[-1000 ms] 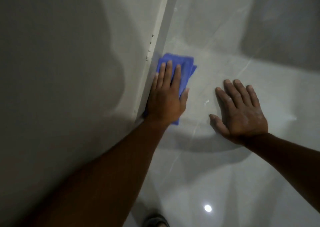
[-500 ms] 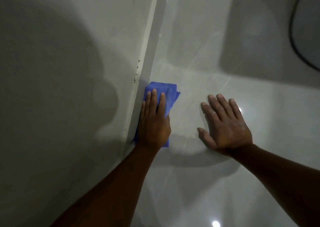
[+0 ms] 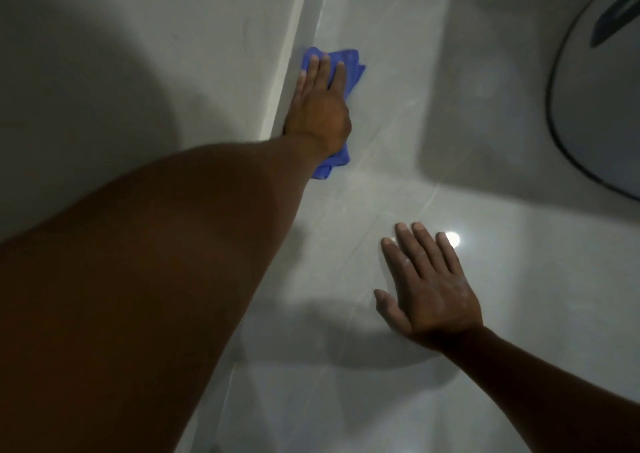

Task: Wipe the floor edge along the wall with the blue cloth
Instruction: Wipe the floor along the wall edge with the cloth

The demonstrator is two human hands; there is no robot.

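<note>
**Q:** What's in view, biggest first?

**A:** The wall (image 3: pixel 121 71) fills my left side, the glossy tiled floor (image 3: pixel 398 123) the rest. A pale skirting strip (image 3: pixel 287 71) runs where they meet. Top right, a rounded pale object with a dark rim (image 3: pixel 595 113); I can't tell what it is. A ceiling light glints on the tile (image 3: pixel 453 239).

**Q:** What changed?

**A:** Compared with a second ago, my left arm is stretched much further out along the wall. The left hand (image 3: pixel 318 106) and the blue cloth (image 3: pixel 341 156) have travelled forward along the skirting. The right hand (image 3: pixel 429 286) now sits well behind the left, closer to me. The dark marks I noted on the skirting earlier are not in view now.

**Q:** Meaning for the task?

**A:** My judgement: mid-stroke, a further stretch of edge covered. Reach looks near its limit, so the body or the bracing hand probably has to shift before the next stretch.

**Q:** Hands?

**A:** Left: flat, fingers (image 3: pixel 313 71) together, pressing the folded cloth onto the floor, tight against the skirting. Cloth shows beyond the fingertips and behind the wrist. Right: palm down on bare tile, fingers slightly spread, holding nothing, well apart from the cloth.

**Q:** Containers?

**A:** None that I can identify. No bucket or basin in view.
</note>
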